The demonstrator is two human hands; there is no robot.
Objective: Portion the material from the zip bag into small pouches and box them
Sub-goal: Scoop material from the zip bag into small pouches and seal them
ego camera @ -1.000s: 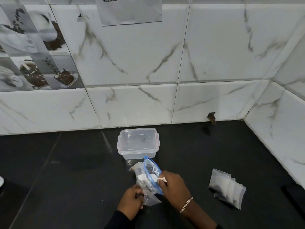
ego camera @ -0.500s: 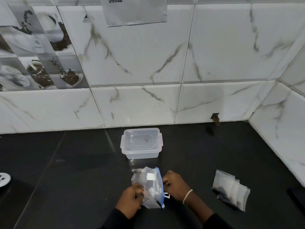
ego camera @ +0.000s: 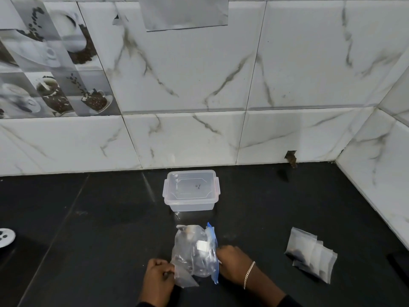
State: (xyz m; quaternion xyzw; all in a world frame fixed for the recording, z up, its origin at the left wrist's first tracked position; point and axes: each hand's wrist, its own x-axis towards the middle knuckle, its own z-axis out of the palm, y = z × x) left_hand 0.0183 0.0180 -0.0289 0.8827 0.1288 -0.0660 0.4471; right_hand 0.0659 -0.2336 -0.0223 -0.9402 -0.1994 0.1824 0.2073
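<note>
A clear zip bag (ego camera: 194, 253) with a blue zip strip and dark material inside sits low in the middle of the black counter. My left hand (ego camera: 158, 278) pinches its lower left edge. My right hand (ego camera: 232, 263), with a bracelet on the wrist, grips the blue zip side of the bag. A clear plastic box (ego camera: 191, 190) with its lid on stands just behind the bag, near the wall. Several small translucent pouches (ego camera: 309, 254) with dark material lie stacked to the right.
The black counter (ego camera: 88, 229) meets white marble-look wall tiles behind and on the right. A white round object (ego camera: 5, 237) shows at the left edge. A dark object (ego camera: 398, 261) lies at the right edge.
The bag has been lowered and turned from upright with its mouth open to lying closer to the counter. My right hand moved from the top opening to the zip side.
</note>
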